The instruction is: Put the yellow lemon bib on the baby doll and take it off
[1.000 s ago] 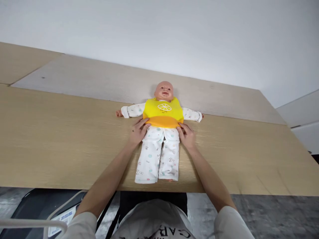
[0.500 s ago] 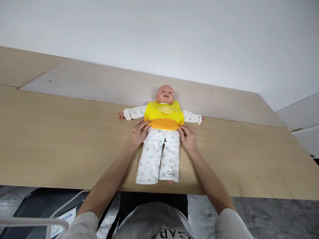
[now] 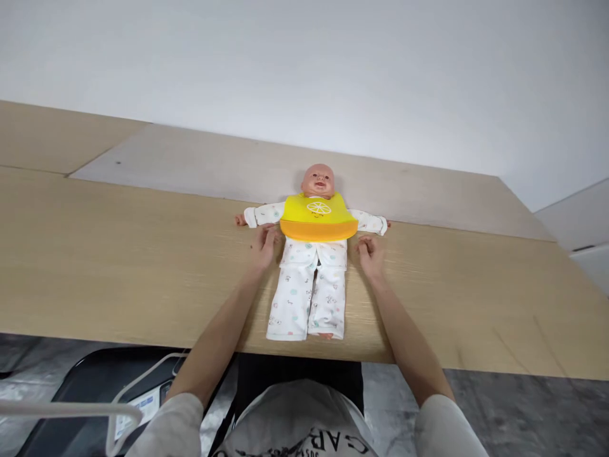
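Note:
A baby doll (image 3: 318, 181) lies on its back with both arms stretched out sideways. It wears white printed pyjamas (image 3: 290, 298) and a yellow bib (image 3: 309, 209) with a citrus slice drawn on it. The bib's orange pocket (image 3: 318, 230) bulges across the doll's belly. My left hand (image 3: 264, 246) is just beside the pocket's left corner, below the doll's sleeve, with loosely bent fingers and nothing in them. On the other side, my right hand (image 3: 371, 254) rests near the pocket's right corner, fingers loosely curled and apart from the bib.
The doll lies on a wooden table (image 3: 143, 254) that meets a pale strip (image 3: 200, 155) and a white wall (image 3: 304, 76) behind. A black chair (image 3: 95, 381) with a white cable (image 3: 57, 409) and a labelled item stands below the front edge at left.
Both hands have let go of the bib pocket's corners and moved slightly outward. The pocket now sits more rounded and open. The view has shifted slightly.

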`<state>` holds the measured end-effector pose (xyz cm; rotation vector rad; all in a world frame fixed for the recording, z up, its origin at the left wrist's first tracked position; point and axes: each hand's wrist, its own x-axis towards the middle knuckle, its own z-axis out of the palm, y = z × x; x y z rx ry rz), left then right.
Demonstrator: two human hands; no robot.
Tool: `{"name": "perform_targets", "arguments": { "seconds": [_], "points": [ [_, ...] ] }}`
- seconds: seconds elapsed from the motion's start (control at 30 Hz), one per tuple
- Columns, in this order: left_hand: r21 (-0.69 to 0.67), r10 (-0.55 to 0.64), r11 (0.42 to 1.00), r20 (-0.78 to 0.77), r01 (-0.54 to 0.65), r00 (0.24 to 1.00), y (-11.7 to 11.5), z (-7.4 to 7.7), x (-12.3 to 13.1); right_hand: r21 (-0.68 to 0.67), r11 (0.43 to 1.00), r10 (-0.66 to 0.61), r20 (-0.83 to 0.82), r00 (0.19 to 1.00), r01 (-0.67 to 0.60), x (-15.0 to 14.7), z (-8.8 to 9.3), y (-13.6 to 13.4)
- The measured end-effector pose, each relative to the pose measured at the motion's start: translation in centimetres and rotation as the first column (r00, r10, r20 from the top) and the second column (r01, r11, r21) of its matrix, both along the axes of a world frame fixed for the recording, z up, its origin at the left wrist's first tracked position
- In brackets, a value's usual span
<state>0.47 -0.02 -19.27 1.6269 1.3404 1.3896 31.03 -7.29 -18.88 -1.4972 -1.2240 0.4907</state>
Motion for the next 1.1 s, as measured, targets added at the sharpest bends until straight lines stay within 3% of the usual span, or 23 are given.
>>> {"name": "perform_targets", "arguments": {
  "seconds": [0.1, 0.27, 0.4, 0.73, 1.1],
  "points": [
    [-0.070, 0.045, 0.997, 0.065, -0.041, 0.997, 0.6, -0.4, -0.4, -0.054, 0.998, 0.026, -0.035, 0.999, -0.028, 1.1, -0.4, 0.4],
    [-0.091, -0.006, 0.996, -0.034, 0.003, 0.999, 0.2, 0.0, -0.6, -0.083, 0.990, 0.115, 0.057, 0.992, -0.110, 1.7, -0.6, 0.2],
    [-0.082, 0.009, 0.997, -0.052, -0.013, 0.999, -0.2, 0.2, -0.3, -0.075, 0.992, 0.105, 0.094, 0.990, -0.098, 1.7, -0.8, 0.2],
    [-0.195, 0.071, 0.980, 0.202, -0.031, 0.977, 0.3, 0.7, 0.7, -0.139, 0.986, 0.091, 0.025, 0.996, -0.087, 1.5, -0.2, 0.4],
    [-0.176, 0.070, 0.983, 0.130, -0.047, 0.989, 0.0, 0.8, 0.8, -0.109, 0.987, 0.112, -0.043, 0.993, -0.116, 1.5, -0.5, 0.5]
  ]
}}
